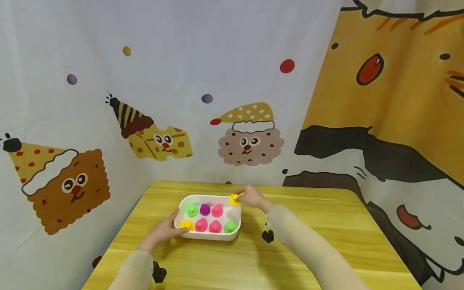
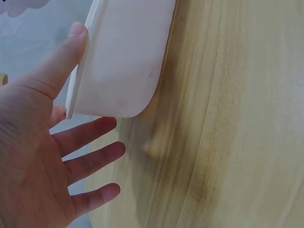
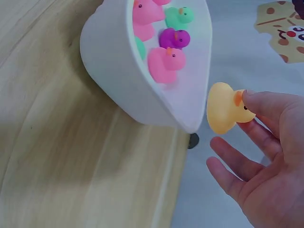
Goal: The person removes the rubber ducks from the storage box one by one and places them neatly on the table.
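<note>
A white plastic box (image 1: 208, 237) sits on the table with several small rubber ducks inside: pink, green, purple and yellow. My left hand (image 1: 164, 231) holds the box by its left end. In the left wrist view its thumb (image 2: 71, 52) lies against the box's rim, and the other three fingers spread below, off the box. My right hand (image 1: 252, 197) pinches a yellow rubber duck (image 3: 222, 108) by the head, between thumb and fingertip, over the box's far right corner. Inside, a purple duck (image 1: 205, 209) stands between a green duck (image 1: 192, 210) and a pink duck (image 1: 217, 210).
The wooden table (image 1: 308, 217) extends around the box, its back edge close behind. A white cloth (image 1: 174, 60) with cartoon prints hangs behind and beside the table. Dark pieces show at my left wrist (image 1: 158, 272) and right wrist (image 1: 268, 235).
</note>
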`<state>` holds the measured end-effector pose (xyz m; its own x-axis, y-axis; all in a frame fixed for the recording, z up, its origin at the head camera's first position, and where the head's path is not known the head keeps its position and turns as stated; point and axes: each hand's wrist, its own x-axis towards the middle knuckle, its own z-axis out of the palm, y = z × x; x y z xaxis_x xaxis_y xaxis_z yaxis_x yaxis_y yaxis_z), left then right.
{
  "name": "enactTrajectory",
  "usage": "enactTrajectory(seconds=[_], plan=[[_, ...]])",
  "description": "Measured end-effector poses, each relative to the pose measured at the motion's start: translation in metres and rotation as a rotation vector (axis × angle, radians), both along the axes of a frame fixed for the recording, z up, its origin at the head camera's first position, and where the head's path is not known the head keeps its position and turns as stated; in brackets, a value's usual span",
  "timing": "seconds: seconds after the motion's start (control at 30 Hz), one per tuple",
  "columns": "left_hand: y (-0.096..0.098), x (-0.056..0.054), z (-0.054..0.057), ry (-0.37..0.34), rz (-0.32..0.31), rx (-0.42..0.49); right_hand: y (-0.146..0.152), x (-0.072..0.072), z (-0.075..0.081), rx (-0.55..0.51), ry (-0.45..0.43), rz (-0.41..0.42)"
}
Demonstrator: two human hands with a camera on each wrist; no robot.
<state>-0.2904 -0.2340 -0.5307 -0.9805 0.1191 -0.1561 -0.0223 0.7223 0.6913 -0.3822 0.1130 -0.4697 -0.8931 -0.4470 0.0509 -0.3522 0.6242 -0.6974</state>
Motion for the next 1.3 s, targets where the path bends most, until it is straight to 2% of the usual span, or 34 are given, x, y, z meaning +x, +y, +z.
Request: enactTrajectory(seconds=[0.27,0.63,0.9,1.1,1.3], plan=[[0.000,0.001,0.001,-0.020,0.000,0.015,0.019,0.008,0.010,-0.047,0.018,-0.033],[0.001,0.001,0.002,-0.023,-0.019,0.020,0.044,0.017,0.013,-0.073,0.029,-0.080],[-0.004,0.001,0.001,-0.002,-0.029,0.033,0.054,0.018,0.007,-0.089,0.020,-0.101],[-0.004,0.000,0.001,-0.008,-0.033,0.016,0.064,0.017,-0.001,-0.095,0.057,-0.117],[-0.002,0.000,0.001,-0.008,-0.035,0.009,0.073,0.020,-0.011,-0.134,0.009,-0.159]])
